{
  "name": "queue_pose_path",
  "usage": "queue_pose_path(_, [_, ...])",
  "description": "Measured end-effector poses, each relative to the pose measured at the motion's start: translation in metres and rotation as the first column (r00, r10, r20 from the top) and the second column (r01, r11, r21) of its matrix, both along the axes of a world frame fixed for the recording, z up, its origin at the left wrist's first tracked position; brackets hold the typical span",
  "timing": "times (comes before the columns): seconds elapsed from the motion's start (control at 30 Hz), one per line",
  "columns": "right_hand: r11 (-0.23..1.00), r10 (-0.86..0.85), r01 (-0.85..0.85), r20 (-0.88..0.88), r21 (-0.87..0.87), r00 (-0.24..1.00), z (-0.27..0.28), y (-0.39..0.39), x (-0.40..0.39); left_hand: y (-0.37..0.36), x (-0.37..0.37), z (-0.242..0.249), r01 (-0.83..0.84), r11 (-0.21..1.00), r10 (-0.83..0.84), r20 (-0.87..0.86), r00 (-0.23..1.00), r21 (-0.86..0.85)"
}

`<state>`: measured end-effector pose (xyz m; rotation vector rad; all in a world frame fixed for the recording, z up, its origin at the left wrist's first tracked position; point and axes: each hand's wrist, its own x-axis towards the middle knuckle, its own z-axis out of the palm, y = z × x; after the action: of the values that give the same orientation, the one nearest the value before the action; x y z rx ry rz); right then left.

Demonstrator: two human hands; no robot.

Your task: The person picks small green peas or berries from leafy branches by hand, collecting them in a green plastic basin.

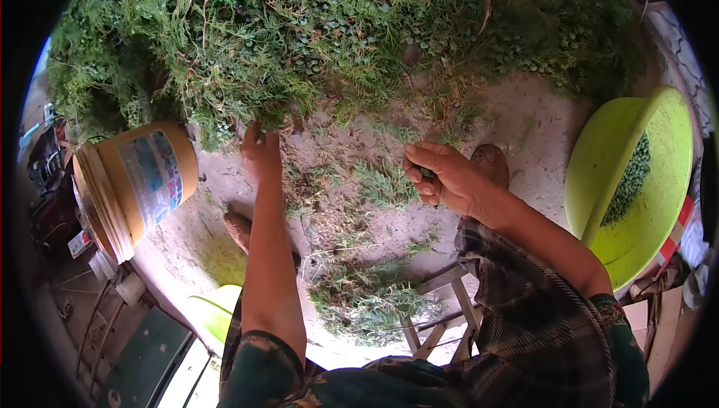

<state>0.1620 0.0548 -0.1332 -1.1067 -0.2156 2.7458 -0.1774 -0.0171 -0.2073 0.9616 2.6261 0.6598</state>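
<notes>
A large heap of green conifer branches (337, 33), dotted with small round green cones, fills the far side of the floor. At its near edge, my left hand (261, 159) is closed, its fingertips pinching a green sprig that is partly hidden among the foliage. My right hand (449, 179) is held above the floor with its fingers curled. Small dark green pieces that look like cones show between its fingers and palm. To the right stands a lime-green basin (599, 161) with many small green cones (630, 183) inside.
On the left a yellow bucket (176, 161) with a label lies tilted. Loose clippings (382, 183) are scattered over the concrete floor (524, 108) between my shoes. A wooden stool frame (460, 295) is by my legs. Another lime-green container (213, 312) sits at lower left.
</notes>
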Motion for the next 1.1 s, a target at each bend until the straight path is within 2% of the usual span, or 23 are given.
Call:
queue_pose_path(0.07, [1.0,0.012,-0.013,0.025,0.004,1.0,0.0,-0.001,-0.001,0.012,-0.006,-0.002,0.168,0.984,-0.178,-0.23,0.957,-0.061])
queue_pose_path(0.1, [1.0,0.014,-0.014,0.026,0.005,1.0,-0.001,-0.001,-0.001,0.015,-0.008,-0.001,0.166,0.984,-0.176,-0.229,0.957,-0.06])
queue_pose_path(0.17, [0.999,0.015,-0.016,0.033,0.036,0.999,-0.004,-0.002,-0.001,0.021,-0.011,0.008,0.132,0.981,-0.145,-0.088,0.985,-0.142])
queue_pose_path(0.3, [0.997,0.02,-0.024,0.057,0.075,0.998,-0.005,-0.005,-0.002,0.013,-0.001,0.017,0.203,0.964,-0.213,-0.04,0.976,-0.172])
queue_pose_path(0.33, [0.996,0.03,-0.036,0.062,0.085,0.998,-0.005,-0.004,-0.002,0.002,0.007,0.022,-0.015,0.995,0.043,0.279,0.959,-0.103])
queue_pose_path(0.37, [0.994,0.039,-0.046,0.069,0.095,0.997,-0.004,-0.004,-0.002,-0.008,0.011,0.026,-0.242,0.964,0.259,0.575,0.776,-0.108])
queue_pose_path(0.4, [0.995,0.038,-0.044,0.069,0.093,0.997,-0.006,-0.003,-0.001,-0.021,0.012,0.025,-0.241,0.964,0.259,0.575,0.776,-0.11])
queue_pose_path(0.43, [0.993,0.035,-0.038,0.031,0.108,0.999,-0.009,-0.004,-0.001,-0.039,0.014,0.02,-0.37,0.928,0.027,0.982,0.186,0.044])
queue_pose_path(0.47, [0.992,0.034,-0.033,-0.006,0.12,0.999,-0.011,-0.007,0.001,-0.049,0.02,0.023,-0.554,0.83,-0.351,0.824,-0.445,0.054])
queue_pose_path(0.5, [0.993,0.034,-0.034,0.0,0.114,0.999,-0.01,-0.008,0.001,-0.056,0.027,0.024,-0.554,0.831,-0.346,0.823,-0.45,0.046])
queue_pose_path(0.57, [0.981,0.087,-0.094,0.049,0.17,0.995,-0.006,-0.008,-0.003,-0.043,0.064,0.048,-0.532,0.839,-0.35,0.861,-0.37,0.112])
queue_pose_path(0.6, [0.981,0.079,-0.089,0.061,0.171,0.995,-0.004,-0.008,-0.004,-0.035,0.08,0.06,-0.528,0.843,-0.349,0.856,-0.383,0.107])
queue_pose_path(0.67, [0.985,0.06,-0.066,0.044,0.158,0.997,0.0,-0.008,-0.007,-0.019,0.103,0.081,-0.538,0.839,-0.298,0.897,-0.326,0.084])
queue_pose_path(0.7, [0.989,0.055,-0.057,0.017,0.135,0.998,0.002,-0.005,-0.007,-0.016,0.106,0.083,-0.492,0.86,-0.354,0.851,-0.388,0.133])
queue_pose_path(0.73, [0.989,0.051,-0.053,0.02,0.136,0.998,0.003,-0.004,-0.008,-0.01,0.111,0.088,-0.488,0.862,-0.353,0.849,-0.393,0.133])
queue_pose_path(0.93, [0.986,-0.029,0.036,-0.049,0.165,0.998,0.002,-0.003,-0.01,0.008,0.144,0.108,-0.41,0.902,-0.286,0.901,-0.326,0.138])
queue_pose_path(1.0, [0.988,-0.06,0.062,-0.02,0.143,0.998,0.003,-0.003,-0.011,0.008,0.159,0.114,-0.252,0.94,-0.251,0.966,-0.057,0.23])
queue_pose_path(1.07, [0.99,-0.093,0.095,-0.03,0.103,0.995,0.003,-0.004,-0.012,0.011,0.173,0.127,-0.194,0.962,-0.205,0.978,-0.041,0.193])
queue_pose_path(1.1, [0.99,-0.12,0.123,-0.041,0.064,0.992,0.003,-0.005,-0.011,0.011,0.181,0.133,-0.111,0.977,-0.173,0.98,0.093,0.183])
